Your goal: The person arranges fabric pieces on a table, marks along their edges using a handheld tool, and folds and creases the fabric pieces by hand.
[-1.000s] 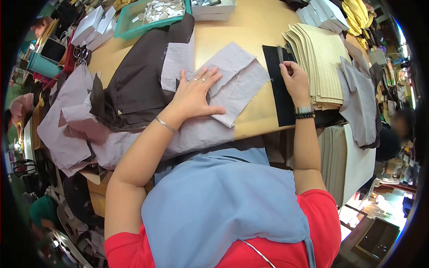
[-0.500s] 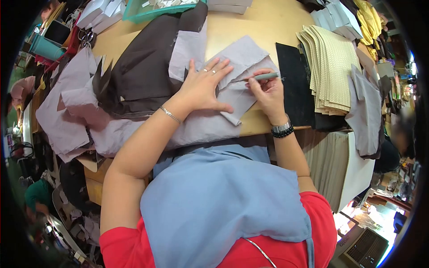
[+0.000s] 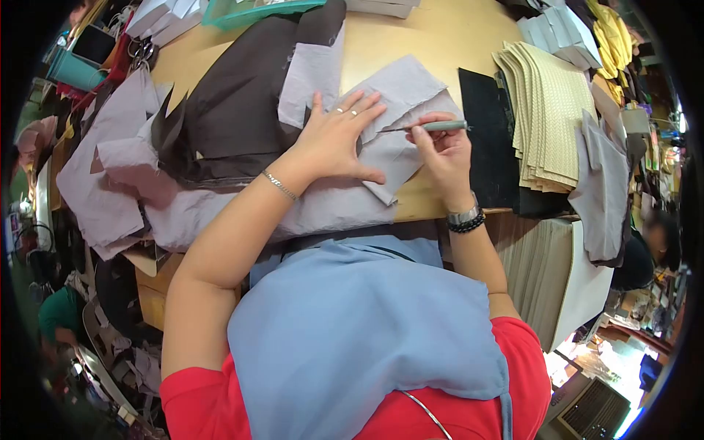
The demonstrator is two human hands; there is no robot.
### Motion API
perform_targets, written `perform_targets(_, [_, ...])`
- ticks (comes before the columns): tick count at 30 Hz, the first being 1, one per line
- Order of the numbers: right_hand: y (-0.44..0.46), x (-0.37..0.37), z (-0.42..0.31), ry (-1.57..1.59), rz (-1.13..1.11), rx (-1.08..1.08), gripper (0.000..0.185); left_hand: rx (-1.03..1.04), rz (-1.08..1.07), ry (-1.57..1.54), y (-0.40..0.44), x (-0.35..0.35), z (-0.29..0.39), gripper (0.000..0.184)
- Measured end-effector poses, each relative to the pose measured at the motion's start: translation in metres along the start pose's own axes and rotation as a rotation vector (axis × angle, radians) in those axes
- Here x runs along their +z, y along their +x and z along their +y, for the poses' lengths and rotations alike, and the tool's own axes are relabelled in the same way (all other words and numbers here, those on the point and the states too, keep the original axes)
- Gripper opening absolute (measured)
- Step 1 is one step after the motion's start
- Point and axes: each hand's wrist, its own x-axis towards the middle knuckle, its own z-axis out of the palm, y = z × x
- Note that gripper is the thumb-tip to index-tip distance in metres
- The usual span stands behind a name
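Across the upper half of the frame spreads a yellowish wooden worktable (image 3: pixel 447 33). On its left side lies a broad heap of dark brown woven cloth (image 3: pixel 238 103), and at the upper right stands a fanned stack of cream, quilted-looking sheets (image 3: pixel 550 117) beside a flat black rectangular sheet (image 3: pixel 485 139).

Near the centre of the frame is the work in hand, a pale mauve-grey cloth panel with frayed edges (image 3: pixel 402 88), lying on the table with a raw edge or fold crossing it. The panel appears laid out and steadied, with the tool in position at that edge. No finished mark can be made out on it, so how much is done or left cannot be told.

The left hand (image 3: pixel 339 143), centre of frame, lies palm down with fingers spread wide, resting on the cloth and gripping nothing. The right hand (image 3: pixel 444 158), just right of centre, is closed in a pinch of thumb and fingers around a slim grey-green pen-like tool (image 3: pixel 446 125). Its thin dark tip points left over the panel; whether it touches the cloth is unclear.
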Motion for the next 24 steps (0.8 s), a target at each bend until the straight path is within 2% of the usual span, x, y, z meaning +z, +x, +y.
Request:
perform_targets(3, [-0.005, 0.008, 0.013, 0.089, -0.026, 0.054, 0.016, -0.032, 0.000, -0.010, -0.001, -0.003, 0.004, 0.113])
perform_targets(6, [-0.003, 0.008, 0.018, 0.147, 0.010, 0.120, 0.014, -0.021, 0.193, -0.046, -0.007, 0.001, 0.004, 0.086])
perform_targets(9, [-0.003, 0.008, 0.018, 0.164, 0.020, 0.141, 0.015, 0.073, 0.213, -0.069, -0.022, -0.005, -0.003, 0.050])
perform_targets(12, [-0.002, 0.008, 0.017, 0.181, 0.018, 0.158, 0.017, 0.128, 0.299, -0.145, -0.035, -0.004, -0.012, 0.033])
perform_targets(15, [0.000, 0.008, 0.016, 0.170, 0.015, 0.171, 0.019, 0.149, 0.375, -0.184, -0.045, -0.004, -0.016, 0.032])
perform_targets(18, [-0.001, 0.007, 0.018, 0.164, 0.009, 0.172, 0.019, 0.196, 0.341, -0.153, -0.047, -0.011, -0.015, 0.031])
perform_targets(21, [0.000, 0.006, 0.019, 0.143, -0.002, 0.156, 0.018, 0.046, 0.226, -0.134, -0.044, -0.011, -0.014, 0.031])
perform_targets(24, [-0.001, 0.006, 0.020, 0.099, -0.010, 0.149, 0.017, -0.049, 0.241, -0.093, -0.037, -0.008, 0.003, 0.036])
